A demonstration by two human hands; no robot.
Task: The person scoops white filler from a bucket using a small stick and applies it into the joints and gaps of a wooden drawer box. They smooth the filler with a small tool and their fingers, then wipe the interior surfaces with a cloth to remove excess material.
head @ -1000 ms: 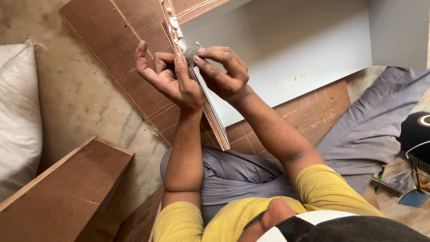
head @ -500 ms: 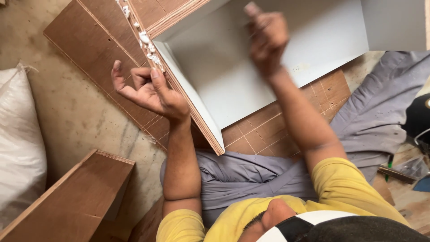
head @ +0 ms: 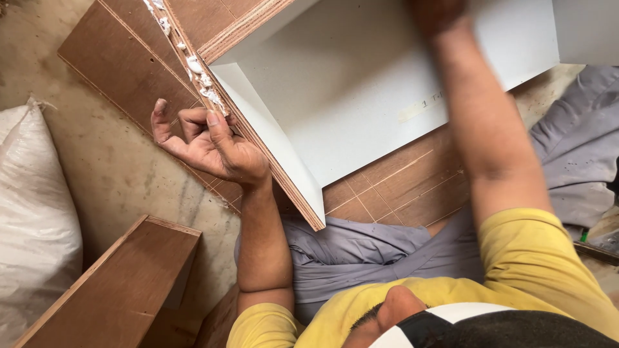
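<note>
A plywood panel [head: 271, 154] with a white inner face stands on edge and runs from the top left down toward my lap. Blobs of white glue [head: 201, 80] sit along its raw edge. My left hand [head: 209, 145] is palm up beside that edge, fingers loosely curled, one fingertip touching the edge just below the glue; it holds nothing. My right arm reaches up across the white board [head: 387, 84]. My right hand [head: 437, 11] is blurred and cut off by the top of the frame, so its grip is unclear.
Brown plywood sheets [head: 129, 71] lie on the concrete floor under the panel. A wooden box part [head: 122, 283] is at the lower left, beside a white sack [head: 32, 219]. My grey-trousered legs [head: 374, 251] lie below the board.
Both hands were together at the glued edge a second ago. My right hand has since lifted away up over the white board; my left hand stays by the edge.
</note>
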